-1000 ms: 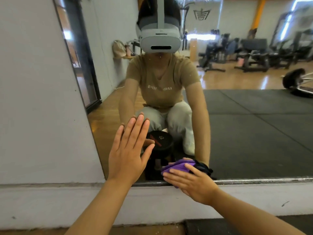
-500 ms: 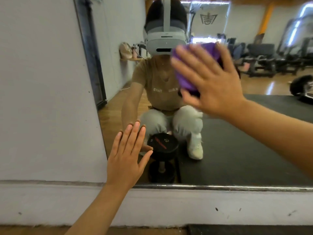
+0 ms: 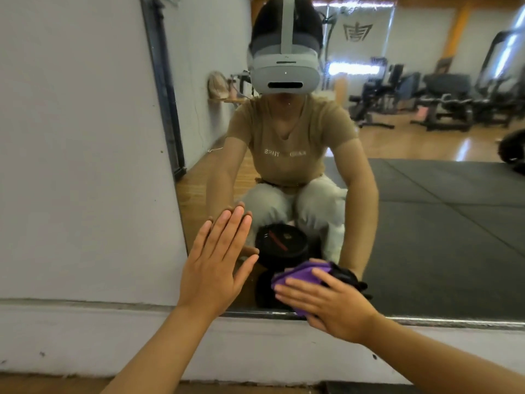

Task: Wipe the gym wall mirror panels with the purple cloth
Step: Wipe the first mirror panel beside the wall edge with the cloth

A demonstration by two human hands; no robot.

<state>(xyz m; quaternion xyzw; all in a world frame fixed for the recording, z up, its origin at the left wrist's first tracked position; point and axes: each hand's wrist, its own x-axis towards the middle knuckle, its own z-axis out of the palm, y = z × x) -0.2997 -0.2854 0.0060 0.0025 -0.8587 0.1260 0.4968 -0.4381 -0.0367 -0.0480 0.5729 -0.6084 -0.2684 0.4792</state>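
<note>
The purple cloth (image 3: 295,275) lay bunched against the mirror panel (image 3: 426,223), low down near its bottom edge, pressed there by the right hand (image 3: 331,305) with its fingers (image 3: 292,291) spread flat over it. The left hand (image 3: 214,268) rested flat and open on the glass beside the white wall (image 3: 85,166). That bare palm could probably leave smears, and the loosely pinned cloth might slip off the lower edge.

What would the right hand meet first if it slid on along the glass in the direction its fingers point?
The right hand presses the purple cloth on the mirror, fingers pointing left. Sliding on, it would probably meet the left hand, which lies flat on the glass beside it.
</note>
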